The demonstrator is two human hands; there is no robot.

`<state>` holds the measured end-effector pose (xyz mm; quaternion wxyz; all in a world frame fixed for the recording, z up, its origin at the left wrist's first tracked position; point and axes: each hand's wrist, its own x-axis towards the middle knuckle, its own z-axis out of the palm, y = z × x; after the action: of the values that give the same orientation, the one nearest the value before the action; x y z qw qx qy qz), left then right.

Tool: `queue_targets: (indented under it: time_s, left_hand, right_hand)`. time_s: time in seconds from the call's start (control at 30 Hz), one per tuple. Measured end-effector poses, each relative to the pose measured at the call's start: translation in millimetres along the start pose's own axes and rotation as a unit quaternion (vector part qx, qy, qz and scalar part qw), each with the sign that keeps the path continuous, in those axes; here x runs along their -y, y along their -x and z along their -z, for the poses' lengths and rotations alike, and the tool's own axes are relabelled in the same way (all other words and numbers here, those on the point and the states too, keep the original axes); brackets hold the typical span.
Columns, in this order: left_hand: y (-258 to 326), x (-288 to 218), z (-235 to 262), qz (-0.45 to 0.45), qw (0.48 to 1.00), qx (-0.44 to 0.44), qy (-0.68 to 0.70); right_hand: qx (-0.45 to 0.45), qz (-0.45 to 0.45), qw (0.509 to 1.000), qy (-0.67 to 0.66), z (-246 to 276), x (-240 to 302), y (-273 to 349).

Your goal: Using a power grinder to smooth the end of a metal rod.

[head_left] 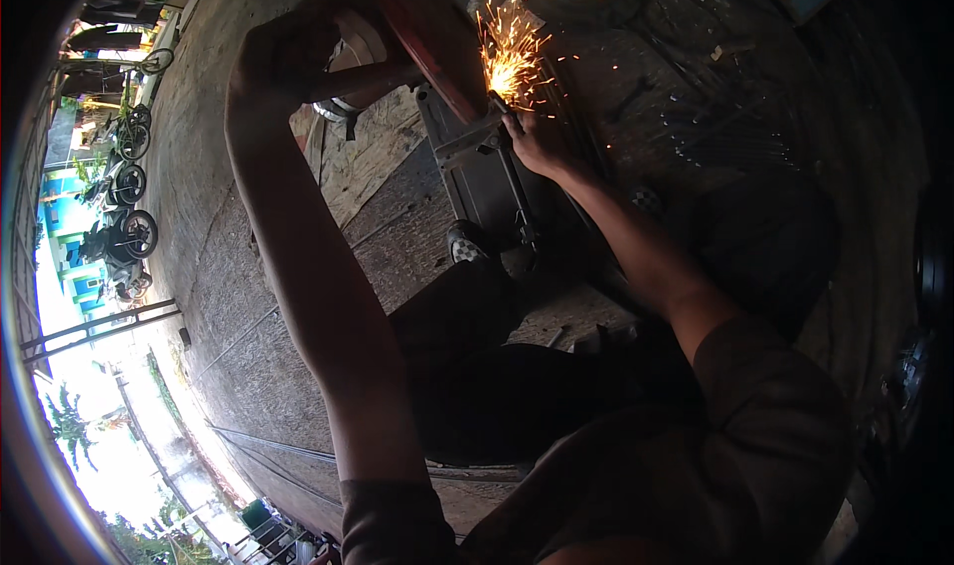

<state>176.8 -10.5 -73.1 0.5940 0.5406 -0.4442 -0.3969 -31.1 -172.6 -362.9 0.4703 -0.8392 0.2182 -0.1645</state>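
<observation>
A cut-off saw with a reddish blade guard (429, 43) stands on a dark metal base (477, 189), with a clamp screw (522, 195) along it. My left hand (323, 43) is closed on the saw beside a pale rounded housing (360, 46); the exact grip is in shadow. At the guard's lower end, my right hand (540, 146) pinches a small dark metal piece (500, 103), close to the blade area. Bright orange sparks (510, 73) spray up and away from that spot. The cutting edge itself is hidden behind the guard and glare.
My foot in a checkered shoe (464, 245) rests right by the saw base. Thin metal rods (735, 146) lie on the dark floor at right. A flat board (363, 158) lies under the saw's left side. Parked motorcycles (124, 237) stand far left near the bright opening.
</observation>
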Motion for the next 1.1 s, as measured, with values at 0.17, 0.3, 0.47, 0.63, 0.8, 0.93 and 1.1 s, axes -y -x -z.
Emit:
queue_targets:
  time_s: [0.17, 0.3, 0.47, 0.63, 0.8, 0.93, 1.1]
  left_hand:
    - [3, 29, 33, -0.041, 0.909, -0.222, -0.349]
    - [-2, 20, 21, -0.045, 0.917, -0.204, -0.341]
    - [0, 25, 32, -0.073, 0.993, -0.069, -0.069]
    - [5, 29, 34, -0.059, 0.963, -0.153, -0.213]
    - [1, 18, 26, -0.031, 0.998, -0.052, 0.027]
    - [-1, 1, 16, -0.028, 0.998, -0.025, -0.040]
    - [4, 3, 8, -0.010, 0.998, -0.034, -0.053]
  right_hand:
    - [-0.006, 0.048, 0.995, -0.088, 7, 13, 2]
    - [0.218, -0.214, 0.863, -0.403, 9, -14, -9]
    - [-0.043, 0.085, 0.991, -0.091, -22, -16, -12]
    - [-0.110, 0.107, 0.987, 0.038, -17, -5, -2]
    - [-0.082, 0.055, 0.995, 0.035, -7, 11, 3]
    - [-0.130, 0.150, 0.979, 0.035, -2, 2, -1]
    - [0.115, -0.072, 0.969, -0.208, 14, 19, -4]
